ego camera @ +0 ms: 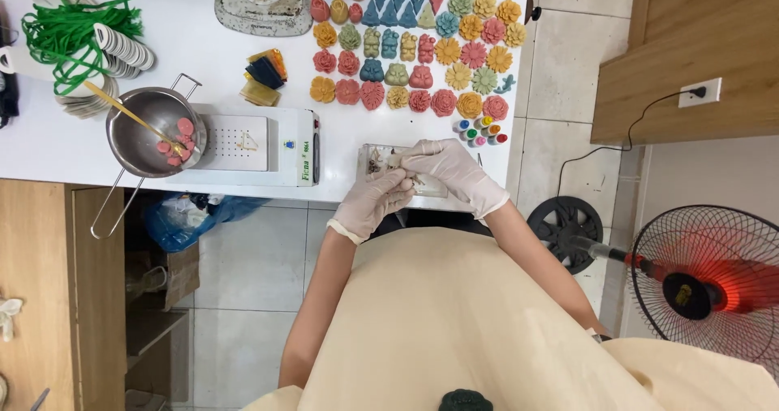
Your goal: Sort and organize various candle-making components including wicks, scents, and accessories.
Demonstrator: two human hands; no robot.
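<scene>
Clear plastic box (381, 163), small and compartmented, sits at the near edge of the white tabletop (49, 143). Both hands wear pale gloves. Left hand (372, 202) curls its fingers against the box; right hand (449, 170) rests over it, fingertips pinched, perhaps on a tiny piece too small to make out. Left along the near edge stands a white hot plate (260, 145), with a steel saucepan (154, 131) holding pink pieces. Farther back lie rows of coloured flower-shaped pieces (422, 50). A red fan (706, 281) stands on the tiled floor.
</scene>
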